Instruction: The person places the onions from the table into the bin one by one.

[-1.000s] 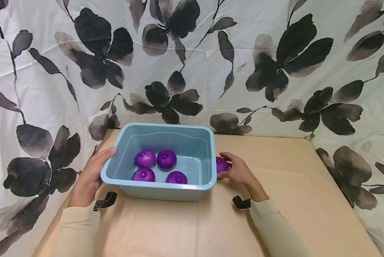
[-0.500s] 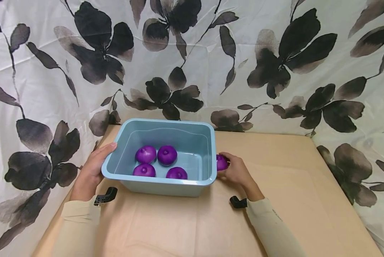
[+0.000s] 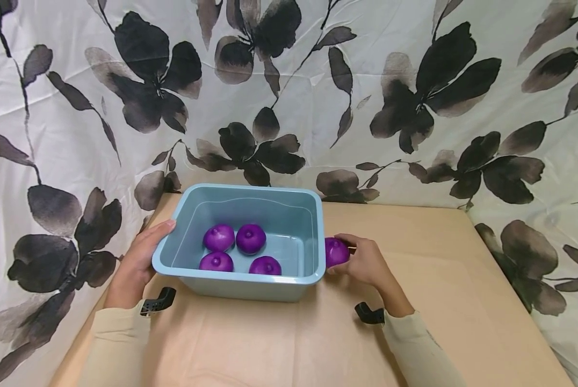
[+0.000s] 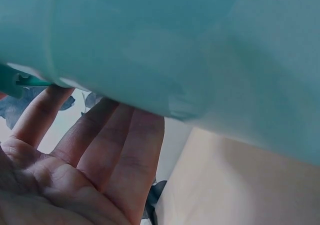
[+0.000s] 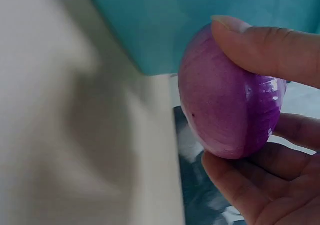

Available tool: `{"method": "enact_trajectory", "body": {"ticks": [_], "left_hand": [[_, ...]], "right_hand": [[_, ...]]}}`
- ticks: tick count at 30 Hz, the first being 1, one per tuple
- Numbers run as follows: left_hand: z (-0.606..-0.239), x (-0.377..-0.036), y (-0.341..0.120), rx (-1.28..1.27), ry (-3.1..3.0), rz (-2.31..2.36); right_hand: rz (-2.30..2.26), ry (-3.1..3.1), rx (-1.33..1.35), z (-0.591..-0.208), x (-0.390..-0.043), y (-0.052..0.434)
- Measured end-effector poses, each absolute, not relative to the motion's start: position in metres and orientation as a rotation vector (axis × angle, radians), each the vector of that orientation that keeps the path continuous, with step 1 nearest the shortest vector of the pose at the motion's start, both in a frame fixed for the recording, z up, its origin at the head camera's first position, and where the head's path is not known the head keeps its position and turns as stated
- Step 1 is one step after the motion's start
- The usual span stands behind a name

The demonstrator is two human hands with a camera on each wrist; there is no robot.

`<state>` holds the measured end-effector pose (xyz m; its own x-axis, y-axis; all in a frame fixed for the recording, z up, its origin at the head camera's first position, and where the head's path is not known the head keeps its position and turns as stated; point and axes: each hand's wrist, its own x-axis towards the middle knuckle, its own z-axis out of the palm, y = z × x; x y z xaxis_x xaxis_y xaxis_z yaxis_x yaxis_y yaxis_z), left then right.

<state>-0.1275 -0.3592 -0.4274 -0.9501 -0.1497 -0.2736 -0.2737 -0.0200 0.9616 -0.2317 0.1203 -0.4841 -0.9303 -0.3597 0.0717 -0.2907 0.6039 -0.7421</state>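
Note:
A light blue plastic basin (image 3: 250, 287) stands on the table with several red onions (image 3: 251, 239) inside. At its left end my left hand (image 3: 139, 258) holds the basin, thumb at the rim. In the left wrist view, the fingers (image 4: 132, 160) of that hand reach up against the basin's outer side, their tips hidden behind it. Just outside the basin's right wall, my right hand (image 3: 366, 260) grips another red onion (image 3: 336, 251). The right wrist view shows this onion (image 5: 227, 100) pinched between thumb and fingers, close beside the basin wall (image 5: 150, 30).
A tan-covered table (image 3: 414, 258) extends to the right of the basin and in front of it. Behind and along the sides hangs a white cloth (image 3: 327, 107) printed with dark flowers. Each wrist carries a black strap mount (image 3: 159, 302).
The right hand has shifted slightly to the right with its onion, so more of the onion shows past the basin's wall. The left hand and the basin stay in place.

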Motion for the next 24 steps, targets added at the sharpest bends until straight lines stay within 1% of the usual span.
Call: {"method": "enact_trajectory", "body": {"ticks": [6, 12, 15, 19, 24], "left_hand": [[-0.427, -0.128, -0.359, -0.459, 2.134, 2.118], [-0.429, -0.129, -0.360, -0.541, 2.169, 2.107], [-0.429, -0.127, -0.362, -0.510, 2.160, 2.115], [-0.429, -0.125, -0.363, -0.454, 2.145, 2.120], [-0.430, -0.129, -0.363, -0.493, 2.164, 2.107]], "right_hand": [[-1.258, 2.761, -0.601, -0.460, -0.214, 0.124], [-1.318, 2.748, -0.588, -0.439, -0.200, 0.127], [-1.347, 2.752, -0.595, -0.431, -0.195, 0.129], [-1.359, 2.763, -0.678, -0.421, -0.189, 0.135], [-1.367, 2.748, -0.780, -0.409, -0.185, 0.141]]}}
